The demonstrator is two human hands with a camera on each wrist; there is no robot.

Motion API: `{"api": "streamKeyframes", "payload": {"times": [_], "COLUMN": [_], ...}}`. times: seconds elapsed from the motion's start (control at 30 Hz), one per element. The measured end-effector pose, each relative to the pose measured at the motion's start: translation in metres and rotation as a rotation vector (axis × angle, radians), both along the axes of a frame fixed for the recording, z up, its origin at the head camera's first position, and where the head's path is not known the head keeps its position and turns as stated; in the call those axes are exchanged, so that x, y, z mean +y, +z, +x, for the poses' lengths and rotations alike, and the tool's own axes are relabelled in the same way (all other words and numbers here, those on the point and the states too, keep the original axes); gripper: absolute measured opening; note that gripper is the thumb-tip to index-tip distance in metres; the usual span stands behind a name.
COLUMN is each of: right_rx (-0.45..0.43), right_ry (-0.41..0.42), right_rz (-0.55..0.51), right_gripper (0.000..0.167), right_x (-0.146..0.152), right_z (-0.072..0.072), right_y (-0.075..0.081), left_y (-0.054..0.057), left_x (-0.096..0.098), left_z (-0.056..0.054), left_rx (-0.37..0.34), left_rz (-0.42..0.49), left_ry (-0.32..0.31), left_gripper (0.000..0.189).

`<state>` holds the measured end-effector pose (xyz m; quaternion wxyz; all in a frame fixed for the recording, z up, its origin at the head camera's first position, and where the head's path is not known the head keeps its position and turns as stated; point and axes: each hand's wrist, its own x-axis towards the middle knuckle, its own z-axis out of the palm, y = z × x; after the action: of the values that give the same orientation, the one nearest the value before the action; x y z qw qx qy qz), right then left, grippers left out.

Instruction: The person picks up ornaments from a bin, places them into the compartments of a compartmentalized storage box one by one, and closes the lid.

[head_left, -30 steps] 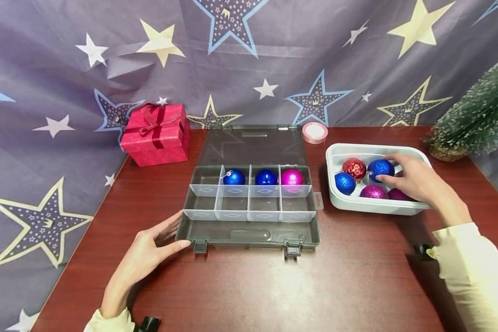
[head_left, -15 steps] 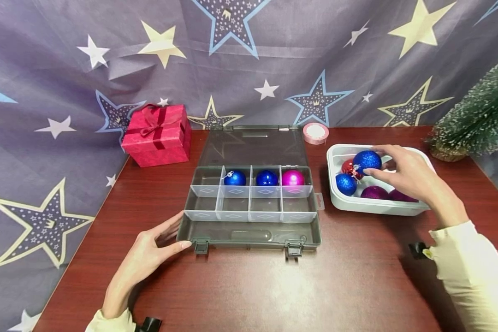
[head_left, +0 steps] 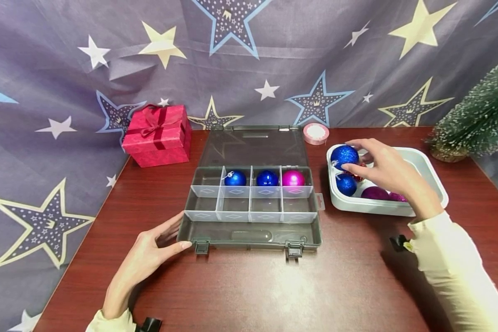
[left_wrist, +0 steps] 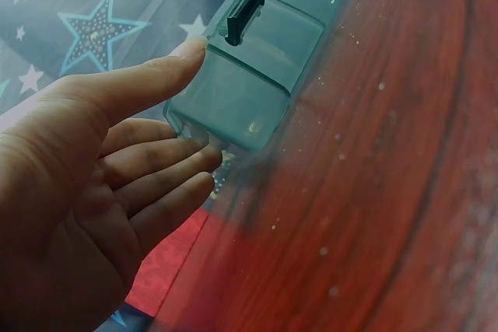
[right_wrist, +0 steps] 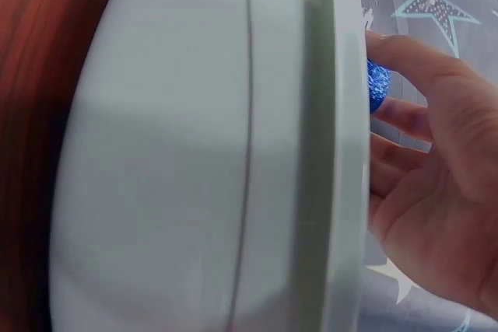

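In the head view my right hand (head_left: 388,168) pinches a glittery blue Christmas ball (head_left: 344,157) between thumb and fingers, over the left end of a white tub (head_left: 382,207). Part of that ball (right_wrist: 378,85) shows past the tub's rim in the right wrist view. Below it lies another glittery blue ball (head_left: 346,185); a red one is mostly hidden by my hand. Two purple balls (head_left: 375,193) lie along the tub's near side. My left hand (head_left: 145,253) rests at the near left corner of a grey divided box (head_left: 249,236), fingers fairly straight, thumb touching its front.
The box's lid (head_left: 255,147) lies back. Its far row holds two shiny blue balls (head_left: 267,178) and a pink ball (head_left: 293,178) in separate compartments. Behind stand a red gift box (head_left: 157,138) and a pink ribbon roll (head_left: 316,133). A small frosted tree (head_left: 473,110) stands far right.
My right hand has lifted the glittery blue ball from the middle of the tub and carried it left, over the tub's left end. My left hand and the divided box stay put.
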<state>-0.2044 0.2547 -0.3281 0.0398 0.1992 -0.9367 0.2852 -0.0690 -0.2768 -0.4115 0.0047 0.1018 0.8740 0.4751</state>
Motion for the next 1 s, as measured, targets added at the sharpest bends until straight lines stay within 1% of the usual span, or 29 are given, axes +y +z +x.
{"api": "streamKeyframes", "payload": {"times": [0.2,0.43,0.6,0.7,0.8,1.0], "right_rx": [0.034,0.019,0.009,0.017,0.023,0.004], "right_ry": [0.044,0.073,0.131,0.154,0.169,0.221], "right_rz": [-0.015,-0.060,-0.083,-0.082,-0.096,-0.134], "right_gripper": [0.058,0.057,0.056,0.055,0.055,0.054], "right_x": [-0.013,-0.028,-0.041,-0.050,-0.059,-0.077], "right_z": [-0.003,-0.008,-0.013,-0.017,-0.020,-0.027], "right_y": [0.005,0.006,0.007,0.006,0.005,0.002], "left_y": [0.000,0.000,0.001,0.001,0.001,0.002], "left_x": [0.000,0.002,0.002,0.001,0.002,0.003], "left_z": [0.001,0.001,0.001,0.001,0.001,0.001], "left_rx": [-0.002,0.029,0.010,0.003,0.014,0.025], "left_rz": [0.000,0.014,0.003,-0.002,0.000,0.002], "left_ry": [0.003,-0.010,0.004,0.010,0.002,-0.008], "left_gripper": [0.072,0.071,0.070,0.071,0.071,0.071]}}
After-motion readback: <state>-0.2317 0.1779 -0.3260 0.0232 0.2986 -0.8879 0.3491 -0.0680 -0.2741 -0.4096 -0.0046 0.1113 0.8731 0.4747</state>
